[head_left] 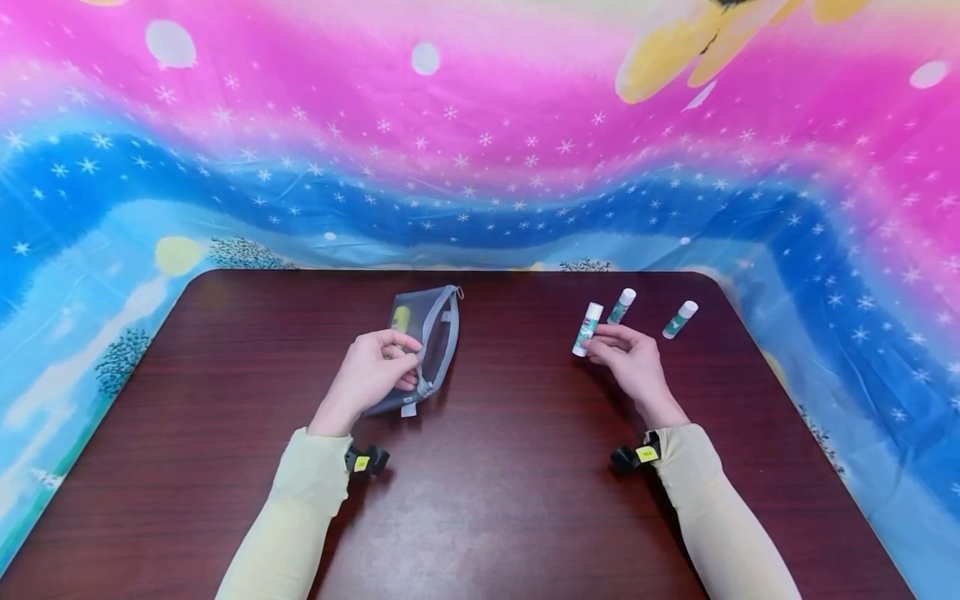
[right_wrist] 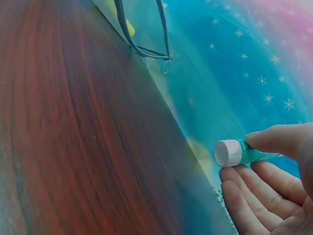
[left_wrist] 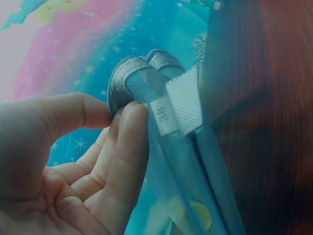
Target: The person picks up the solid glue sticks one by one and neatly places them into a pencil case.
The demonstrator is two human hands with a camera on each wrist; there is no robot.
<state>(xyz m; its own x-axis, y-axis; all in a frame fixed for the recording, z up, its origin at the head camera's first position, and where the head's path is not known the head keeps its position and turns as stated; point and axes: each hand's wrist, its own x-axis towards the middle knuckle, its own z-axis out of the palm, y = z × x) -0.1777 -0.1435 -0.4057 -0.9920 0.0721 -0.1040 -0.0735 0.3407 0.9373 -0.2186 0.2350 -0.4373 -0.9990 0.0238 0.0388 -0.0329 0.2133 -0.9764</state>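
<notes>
In the head view my left hand (head_left: pixel 367 371) pinches the near-side edge of a grey mesh zip pouch (head_left: pixel 452 333), whose mouth gapes to the right. Through the mesh shows a yellow item (head_left: pixel 401 318), its kind unclear. The left wrist view shows thumb and fingers on the zipper edge, beside a white tag marked 38 (left_wrist: pixel 161 116). Off to the right, my right hand (head_left: pixel 633 362) holds a green and white glue stick (head_left: pixel 587 330) between thumb and fingers, raised above the table. Its white end (right_wrist: pixel 228 153) faces the right wrist camera.
Two similar glue sticks stand beyond my right hand: one close behind it (head_left: pixel 622 307), another farther right (head_left: pixel 680 320). The dark wooden table (head_left: pixel 480 500) meets a colourful snowflake-patterned cloth (head_left: pixel 480 183) at its back and sides.
</notes>
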